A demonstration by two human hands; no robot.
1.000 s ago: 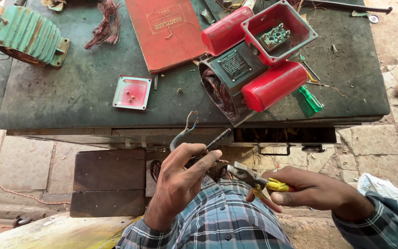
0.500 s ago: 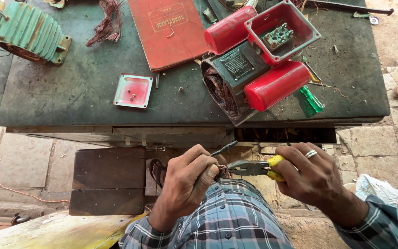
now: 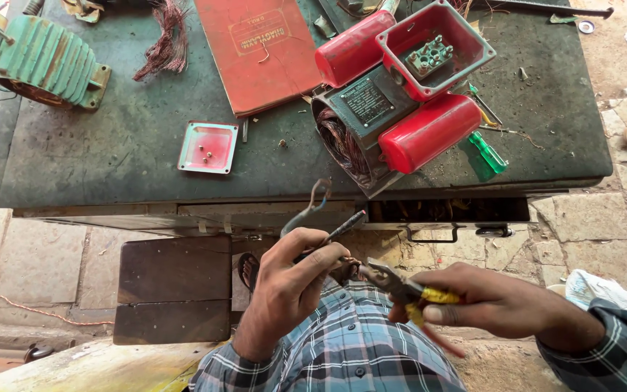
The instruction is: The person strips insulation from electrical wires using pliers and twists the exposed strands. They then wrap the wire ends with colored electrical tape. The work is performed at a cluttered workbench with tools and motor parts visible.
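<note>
Two hands work below the table point(image 3: 110, 163): left hand point(image 3: 295, 279) fingers pinching a wire point(image 3: 313, 210) steady, right hand point(image 3: 488, 301) gripping pliers point(image 3: 400, 287) at its end.

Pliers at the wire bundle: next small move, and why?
Probably close the pliers on the wire end and pull or twist a little. The right hand has the nose right at the wire bundle that the left hand pinches, and the jaws look slightly parted; the exact contact is too small to tell.
</note>
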